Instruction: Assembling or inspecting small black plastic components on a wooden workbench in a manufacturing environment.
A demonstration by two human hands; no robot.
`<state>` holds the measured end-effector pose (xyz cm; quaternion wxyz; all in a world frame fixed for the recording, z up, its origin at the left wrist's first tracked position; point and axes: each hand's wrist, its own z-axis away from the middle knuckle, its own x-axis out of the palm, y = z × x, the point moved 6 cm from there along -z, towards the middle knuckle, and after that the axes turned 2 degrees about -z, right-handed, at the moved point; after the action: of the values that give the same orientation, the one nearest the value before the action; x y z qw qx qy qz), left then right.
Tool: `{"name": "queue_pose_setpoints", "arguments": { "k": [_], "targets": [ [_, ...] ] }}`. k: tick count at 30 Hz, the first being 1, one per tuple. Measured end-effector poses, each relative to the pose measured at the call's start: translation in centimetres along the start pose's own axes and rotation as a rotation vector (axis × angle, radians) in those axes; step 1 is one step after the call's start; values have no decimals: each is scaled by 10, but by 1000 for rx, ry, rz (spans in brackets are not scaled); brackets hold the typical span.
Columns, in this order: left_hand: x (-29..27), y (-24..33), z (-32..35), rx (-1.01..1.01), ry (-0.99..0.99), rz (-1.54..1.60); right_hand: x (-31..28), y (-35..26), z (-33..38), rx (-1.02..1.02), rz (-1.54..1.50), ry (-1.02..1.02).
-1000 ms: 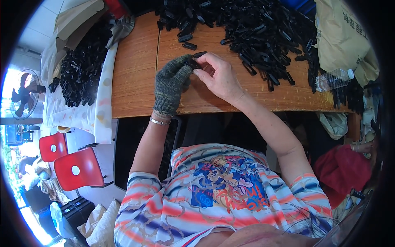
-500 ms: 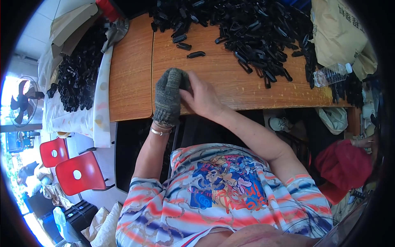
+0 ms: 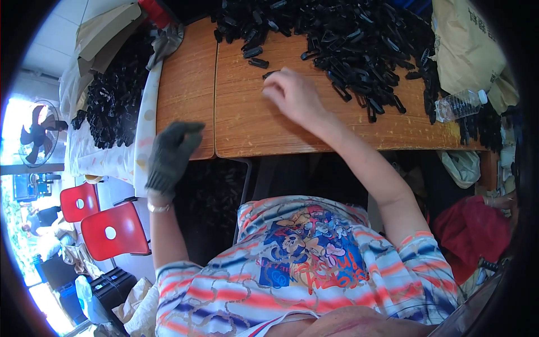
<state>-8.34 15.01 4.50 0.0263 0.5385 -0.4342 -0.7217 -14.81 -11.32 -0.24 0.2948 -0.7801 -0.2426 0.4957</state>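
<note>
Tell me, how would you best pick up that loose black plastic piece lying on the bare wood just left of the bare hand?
Probably pinch the loose black piece across its narrow width, at mid-length, coming straight down from above. It lies flat and alone on the wooden table, with bare wood along both long sides, so fingers fit there. The right hand is nearest; the gloved left hand hangs off the table's near edge.

- Small moulded plastic parts in a heap (image 3: 359,33): black.
- Flat wooden tabletop (image 3: 247,123): orange-brown.
- Knitted work glove on the left hand (image 3: 170,154): dark grey-green.
- Short-sleeved cotton shirt (image 3: 303,264): striped orange, blue and white, cartoon print.
- Moulded plastic chairs (image 3: 109,230): red, white dot.
</note>
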Motion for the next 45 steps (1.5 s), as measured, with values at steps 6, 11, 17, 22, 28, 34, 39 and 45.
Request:
{"name": "queue_pose_setpoints", "arguments": {
  "k": [6,11,17,22,28,34,39,45],
  "targets": [
    [67,69,-109,365,149,-452,-1,21,-30,-35,296,52],
    [92,61,-154,431,188,-646,5,16,-19,32,322,-143],
    [96,57,-136,254,204,-333,-9,31,-4,200,-106,-44],
    [118,45,-111,68,97,408,-4,26,-2,155,-398,166],
    [121,73,-83,267,63,407,-17,7,6,-28,-261,297],
    [121,55,-80,35,-57,1034,-18,-2,8,-23,-294,285],
    [129,32,-87,-68,-128,1199,-20,-6,7,-46,-306,282],
    [132,37,-86,-92,-142,1374,-19,-4,6,19,-310,210]
  ]
}}
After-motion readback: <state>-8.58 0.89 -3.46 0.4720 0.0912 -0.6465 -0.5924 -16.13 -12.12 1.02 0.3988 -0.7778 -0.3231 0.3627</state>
